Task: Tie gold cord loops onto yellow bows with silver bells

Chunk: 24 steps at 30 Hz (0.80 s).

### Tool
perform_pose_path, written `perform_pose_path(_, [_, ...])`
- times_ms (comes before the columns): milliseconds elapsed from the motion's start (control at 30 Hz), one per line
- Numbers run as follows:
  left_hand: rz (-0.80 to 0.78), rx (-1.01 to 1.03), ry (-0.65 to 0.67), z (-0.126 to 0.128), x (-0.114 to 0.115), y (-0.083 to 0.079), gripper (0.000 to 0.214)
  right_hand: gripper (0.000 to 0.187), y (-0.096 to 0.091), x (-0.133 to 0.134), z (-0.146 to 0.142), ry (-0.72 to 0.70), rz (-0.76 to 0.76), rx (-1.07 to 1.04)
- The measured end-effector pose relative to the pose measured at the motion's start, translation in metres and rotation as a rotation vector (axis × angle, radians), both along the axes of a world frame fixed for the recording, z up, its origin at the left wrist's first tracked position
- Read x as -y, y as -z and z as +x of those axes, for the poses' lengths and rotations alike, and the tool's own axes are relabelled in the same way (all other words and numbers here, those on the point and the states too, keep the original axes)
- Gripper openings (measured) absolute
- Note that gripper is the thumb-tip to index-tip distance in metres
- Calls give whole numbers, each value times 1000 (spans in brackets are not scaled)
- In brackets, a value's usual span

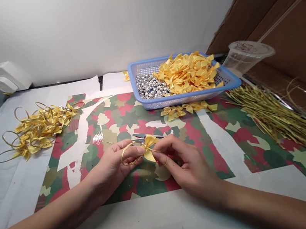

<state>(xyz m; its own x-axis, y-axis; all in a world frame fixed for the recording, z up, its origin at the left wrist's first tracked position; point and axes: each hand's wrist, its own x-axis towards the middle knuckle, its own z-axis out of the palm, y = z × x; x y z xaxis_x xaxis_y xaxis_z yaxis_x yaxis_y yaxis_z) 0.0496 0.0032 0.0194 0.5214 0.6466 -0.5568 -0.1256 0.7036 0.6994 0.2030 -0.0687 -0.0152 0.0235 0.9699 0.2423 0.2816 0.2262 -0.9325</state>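
My left hand (112, 168) pinches a thin gold wire loop (127, 154) between its fingers. My right hand (185, 167) grips a yellow satin ribbon bow (149, 148) at its centre, where the wire passes around it. Both hands meet above a patterned red and green paper mat (129, 114). A pair of small steel scissors (145, 136) lies on the mat just beyond my fingertips, with its lower part hidden behind my hands.
A blue plastic basket (168, 103) holds silver beads (150, 87) and yellow bows (185, 73). Several loose bows (185, 109) lie before it. A heap of looped bows (38, 129) sits left, gold wire strands (277, 121) right, and a clear plastic cup (244, 56) behind them.
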Motion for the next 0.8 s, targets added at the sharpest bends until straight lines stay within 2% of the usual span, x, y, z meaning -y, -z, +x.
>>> perform_pose_path(167, [57, -4, 72, 0, 0, 2, 23, 10, -1, -2, -2, -32, -23, -95])
perform_pose_path(267, [65, -15, 76, -1, -1, 1, 28, 6, -2, -2, 2, -49, -27, -109])
perform_pose_path(333, [80, -26, 69, -2, -1, 1, 35, 4, -5, -3, 7, -35, -24, -66])
perform_pose_path(433, [152, -87, 65, -2, 1, 2, 45, 18, -11, -3, 15, 1, 59, 72])
perform_pose_path(533, [239, -144, 104, -2, 4, 4, 44, 25, -16, -5, 20, -105, 209, 213])
perform_pose_path(633, [260, -144, 148, -2, 7, 3, 41, 16, -19, -7, 22, -204, 307, 294])
perform_pose_path(800, [269, -200, 155, -2, 6, 1, 43, 15, -26, -6, 29, -305, 288, 256])
